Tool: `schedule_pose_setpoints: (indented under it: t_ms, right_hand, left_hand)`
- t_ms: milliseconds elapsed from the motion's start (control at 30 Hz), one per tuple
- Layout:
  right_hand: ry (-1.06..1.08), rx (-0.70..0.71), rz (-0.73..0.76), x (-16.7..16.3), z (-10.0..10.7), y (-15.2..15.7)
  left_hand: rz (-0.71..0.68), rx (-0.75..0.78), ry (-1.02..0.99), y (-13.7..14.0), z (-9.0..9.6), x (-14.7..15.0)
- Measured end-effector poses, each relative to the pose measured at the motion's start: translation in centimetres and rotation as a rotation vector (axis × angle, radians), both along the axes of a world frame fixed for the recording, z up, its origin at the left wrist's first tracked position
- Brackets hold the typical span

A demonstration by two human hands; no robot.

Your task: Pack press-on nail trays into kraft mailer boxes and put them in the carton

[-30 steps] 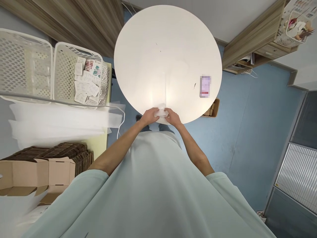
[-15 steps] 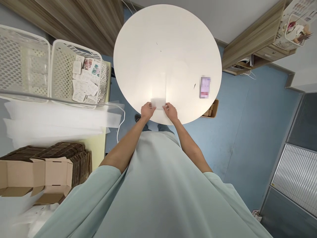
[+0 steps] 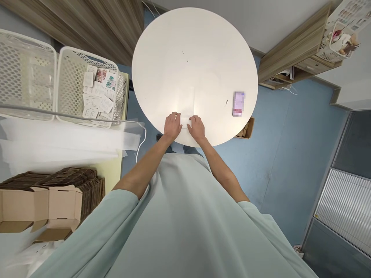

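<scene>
A thin white sheet point(image 3: 186, 101), maybe paper or film, lies on the round white table point(image 3: 194, 38) and barely stands out from it. Its near end is folded over into a short flap point(image 3: 185, 122). My left hand point(image 3: 172, 126) grips the left side of this fold, with fingers curled and the thumb on the near side. At the opposite side my right hand point(image 3: 197, 128) does the same, fingers bent over the edge. The fingers partly hide the fold.
A blurred pink-purple rectangular item point(image 3: 239, 103) lies on the table's right. On the left side table are white baskets point(image 3: 69, 81), one holding cards, white sheets point(image 3: 63, 141) and stacked cardboard boxes point(image 3: 63, 200). A cardboard box point(image 3: 248, 129) is below the table's right edge.
Both hands have moved slightly away from me, and their fingers now reach further over the fold. The flap looks shorter and flatter than before.
</scene>
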State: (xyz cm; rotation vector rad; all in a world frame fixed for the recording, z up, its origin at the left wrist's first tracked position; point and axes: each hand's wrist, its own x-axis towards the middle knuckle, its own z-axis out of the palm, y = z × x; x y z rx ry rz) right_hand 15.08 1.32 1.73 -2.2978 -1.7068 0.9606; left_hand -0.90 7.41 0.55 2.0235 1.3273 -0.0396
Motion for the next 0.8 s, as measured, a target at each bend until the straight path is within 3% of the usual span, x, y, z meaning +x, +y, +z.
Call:
schedule_pose_setpoints:
  t_ms: [100,200,367,600,800]
  right_hand:
    - [0.027,0.004,0.174,0.2,-0.2,0.0]
    - [0.010,-0.035,0.213,0.4,-0.7,-0.4]
    - [0.013,-0.003,0.198,0.6,-1.5,-1.8]
    - [0.090,0.034,0.284,1.5,-1.8,-4.8]
    - [0.272,-0.002,0.154,2.5,-1.8,-5.0]
  left_hand:
    - [-0.212,-0.052,-0.061,0.6,-0.2,-0.2]
    - [-0.274,-0.076,-0.054,0.6,-0.8,-0.5]
    - [-0.264,-0.117,-0.005,-0.3,-1.5,-1.4]
    - [-0.284,-0.116,-0.009,-2.9,-1.2,-3.4]
    - [-0.116,-0.178,-0.012,-3.6,-1.4,-3.8]
